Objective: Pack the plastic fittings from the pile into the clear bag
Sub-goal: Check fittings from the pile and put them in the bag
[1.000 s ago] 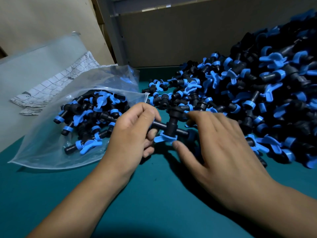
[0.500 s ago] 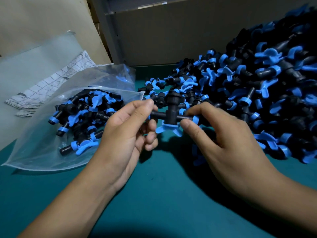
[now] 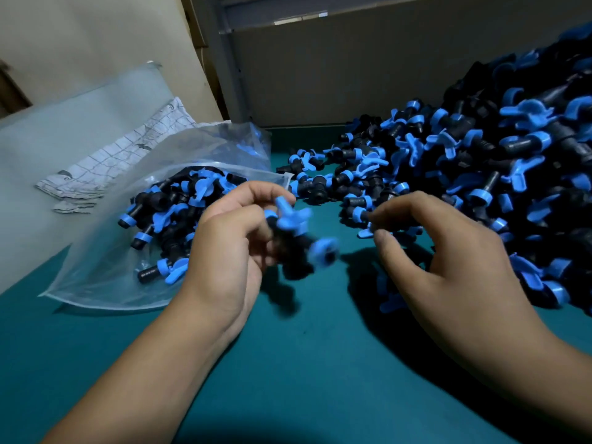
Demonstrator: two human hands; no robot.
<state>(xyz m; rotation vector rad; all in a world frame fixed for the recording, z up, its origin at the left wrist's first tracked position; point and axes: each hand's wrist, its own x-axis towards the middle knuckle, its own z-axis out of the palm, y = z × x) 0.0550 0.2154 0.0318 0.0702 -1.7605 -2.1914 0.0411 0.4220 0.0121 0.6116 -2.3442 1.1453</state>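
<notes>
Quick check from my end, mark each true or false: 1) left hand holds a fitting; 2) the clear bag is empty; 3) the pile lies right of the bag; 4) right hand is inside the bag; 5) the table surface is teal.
1) True: the left hand grips a fitting, which is blurred.
2) False: the clear bag already holds many fittings.
3) True: the pile lies to its right.
4) False: the right hand is at the pile's near edge.
5) True: the table is teal.
</notes>
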